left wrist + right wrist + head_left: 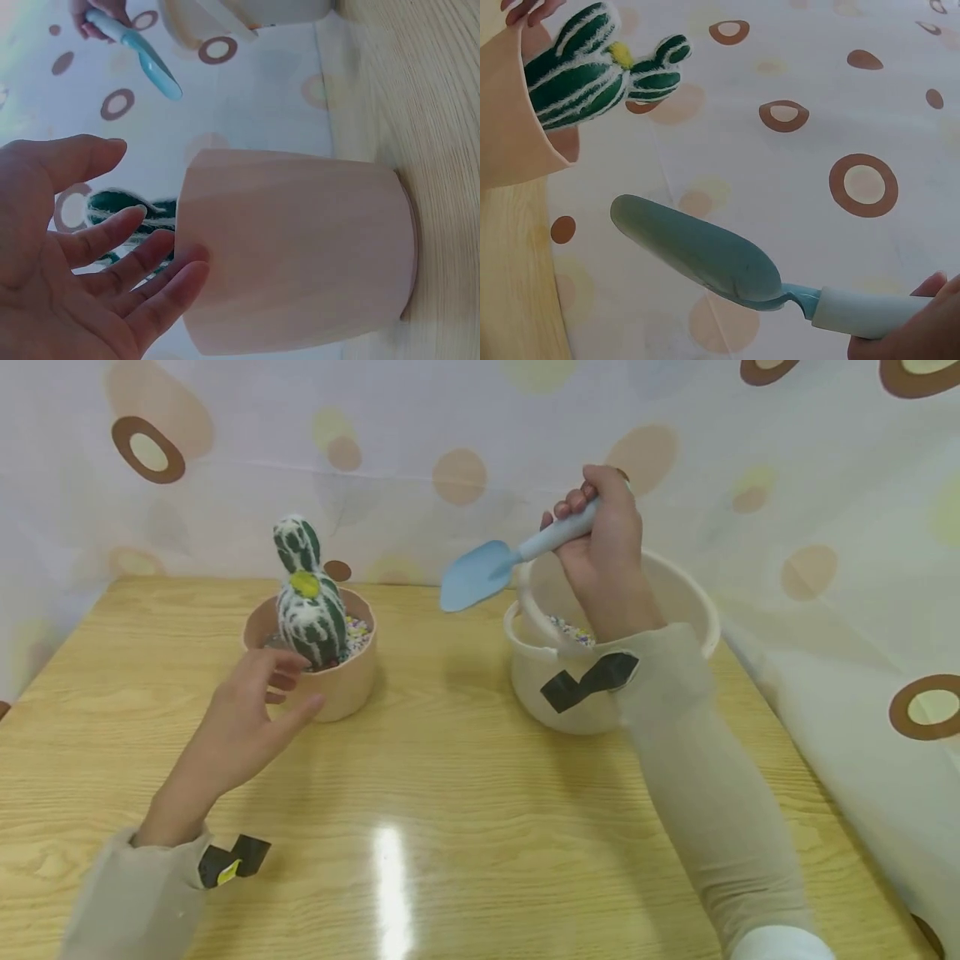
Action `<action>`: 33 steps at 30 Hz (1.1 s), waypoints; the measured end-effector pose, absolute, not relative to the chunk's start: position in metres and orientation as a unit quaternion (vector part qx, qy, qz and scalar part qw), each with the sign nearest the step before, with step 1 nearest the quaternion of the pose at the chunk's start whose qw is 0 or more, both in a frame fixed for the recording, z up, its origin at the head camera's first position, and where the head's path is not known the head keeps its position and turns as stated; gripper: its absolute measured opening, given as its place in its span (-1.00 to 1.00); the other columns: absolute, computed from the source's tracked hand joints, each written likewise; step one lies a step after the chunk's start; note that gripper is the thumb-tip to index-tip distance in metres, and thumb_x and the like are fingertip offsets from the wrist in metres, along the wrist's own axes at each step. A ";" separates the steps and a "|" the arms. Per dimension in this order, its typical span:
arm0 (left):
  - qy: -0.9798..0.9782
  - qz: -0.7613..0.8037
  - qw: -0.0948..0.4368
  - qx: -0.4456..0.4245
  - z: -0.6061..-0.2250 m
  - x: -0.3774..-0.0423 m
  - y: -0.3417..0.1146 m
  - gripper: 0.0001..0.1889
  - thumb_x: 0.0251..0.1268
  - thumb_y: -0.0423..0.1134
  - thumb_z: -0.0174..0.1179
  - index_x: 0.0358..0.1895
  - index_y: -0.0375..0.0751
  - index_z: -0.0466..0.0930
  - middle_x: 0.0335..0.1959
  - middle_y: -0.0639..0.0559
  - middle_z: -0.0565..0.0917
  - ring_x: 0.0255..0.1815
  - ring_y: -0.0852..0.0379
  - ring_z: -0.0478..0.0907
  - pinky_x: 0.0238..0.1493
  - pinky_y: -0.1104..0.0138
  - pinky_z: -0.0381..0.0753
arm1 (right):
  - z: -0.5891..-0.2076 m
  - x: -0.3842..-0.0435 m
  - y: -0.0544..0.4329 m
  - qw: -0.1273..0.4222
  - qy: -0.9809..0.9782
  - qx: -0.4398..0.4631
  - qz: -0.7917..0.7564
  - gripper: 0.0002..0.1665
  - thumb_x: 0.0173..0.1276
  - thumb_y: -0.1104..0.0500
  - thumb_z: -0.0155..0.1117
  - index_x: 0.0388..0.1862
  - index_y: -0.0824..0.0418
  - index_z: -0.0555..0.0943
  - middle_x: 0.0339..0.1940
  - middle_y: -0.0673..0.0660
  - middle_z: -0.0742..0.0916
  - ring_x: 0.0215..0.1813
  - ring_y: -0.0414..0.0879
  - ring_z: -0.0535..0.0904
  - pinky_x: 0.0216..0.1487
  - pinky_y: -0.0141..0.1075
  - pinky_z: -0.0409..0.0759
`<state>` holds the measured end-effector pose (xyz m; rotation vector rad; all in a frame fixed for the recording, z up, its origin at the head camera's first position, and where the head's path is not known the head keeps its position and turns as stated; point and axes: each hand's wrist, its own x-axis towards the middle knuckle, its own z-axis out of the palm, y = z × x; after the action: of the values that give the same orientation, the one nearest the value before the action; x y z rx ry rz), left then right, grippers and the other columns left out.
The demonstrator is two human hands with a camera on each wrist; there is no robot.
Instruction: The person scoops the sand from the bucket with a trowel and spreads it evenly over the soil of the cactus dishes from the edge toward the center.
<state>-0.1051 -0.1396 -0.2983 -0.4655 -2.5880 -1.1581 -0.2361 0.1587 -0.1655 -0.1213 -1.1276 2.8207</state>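
My right hand (pixel 611 547) grips the pale handle of a blue trowel (pixel 480 575), held up in front of a cream bucket (pixel 570 693). The blade points left, toward the potted cactus. My left hand (pixel 243 718) is at the near left side of a peach plant pot (pixel 345 689), its fingers relaxed and spread. In the left wrist view the fingertips (pixel 196 271) come right at the pot's rim. A green, white-streaked cactus (pixel 311 618) with a yellow flower stands in the pot, slightly tilted, with multicoloured pebbles (pixel 358 633) beside it.
More multicoloured pebbles (pixel 572 631) lie inside the cream bucket, partly hidden by my right forearm. Both containers stand toward the back of a wooden table (pixel 450 793). A patterned white cloth (pixel 397 435) hangs behind the table and along its right side.
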 end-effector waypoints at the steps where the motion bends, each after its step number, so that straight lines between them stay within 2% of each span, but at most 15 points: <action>1: -0.891 -0.403 0.131 -0.161 -0.298 -0.105 -0.138 -0.60 0.27 -0.33 0.20 0.08 -0.49 0.35 -0.02 -0.34 0.49 -0.05 -0.22 0.49 -0.08 -0.09 0.57 | -0.165 -0.236 0.160 0.052 -0.372 -0.037 0.926 -0.53 0.42 0.29 -0.02 -0.74 0.20 0.25 -0.79 0.03 0.35 -0.59 -0.11 0.26 -0.33 -0.30 0.27; 6: -0.882 -0.422 0.116 -0.176 -0.293 -0.107 -0.128 -0.61 0.30 -0.33 0.18 0.09 -0.47 0.35 0.01 -0.32 0.50 0.00 -0.23 0.50 -0.03 -0.08 0.57 | -0.162 -0.236 0.168 0.055 -0.363 -0.037 0.929 -0.53 0.39 0.31 -0.01 -0.77 0.21 0.26 -0.81 0.04 0.36 -0.61 -0.10 0.26 -0.35 -0.29 0.29; 17: -0.880 -0.439 0.031 -0.177 -0.289 -0.123 -0.100 -0.51 0.37 -0.22 0.12 0.25 -0.40 0.27 0.24 -0.28 0.41 0.25 -0.22 0.39 0.20 -0.02 0.46 | -0.159 -0.238 0.192 0.065 -0.310 -0.060 0.946 -0.57 0.37 0.32 0.02 -0.73 0.26 0.26 -0.79 0.10 0.34 -0.63 -0.05 0.25 -0.36 -0.24 0.27; 29: -0.867 -0.455 0.005 -0.205 -0.288 -0.147 -0.068 -0.43 0.36 -0.19 0.11 0.33 -0.36 0.17 0.28 -0.28 0.35 0.28 -0.20 0.34 0.24 -0.01 0.41 | -0.155 -0.234 0.224 0.065 -0.272 -0.077 0.957 -0.58 0.33 0.30 0.03 -0.75 0.26 0.27 -0.83 0.10 0.36 -0.68 -0.04 0.26 -0.34 -0.22 0.27; 33: -0.863 -0.459 -0.007 -0.212 -0.285 -0.155 -0.055 -0.40 0.37 -0.17 0.10 0.37 -0.33 0.13 0.30 -0.27 0.34 0.28 -0.19 0.33 0.24 0.00 0.42 | -0.153 -0.232 0.238 0.069 -0.241 -0.085 0.964 -0.58 0.30 0.31 0.04 -0.77 0.27 0.26 -0.85 0.12 0.35 -0.72 -0.02 0.25 -0.42 -0.21 0.24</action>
<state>-0.1549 -0.0550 -0.2849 -0.6680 -2.7231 -1.4487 -0.2318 0.2379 -0.1531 -0.2553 -0.7265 2.9038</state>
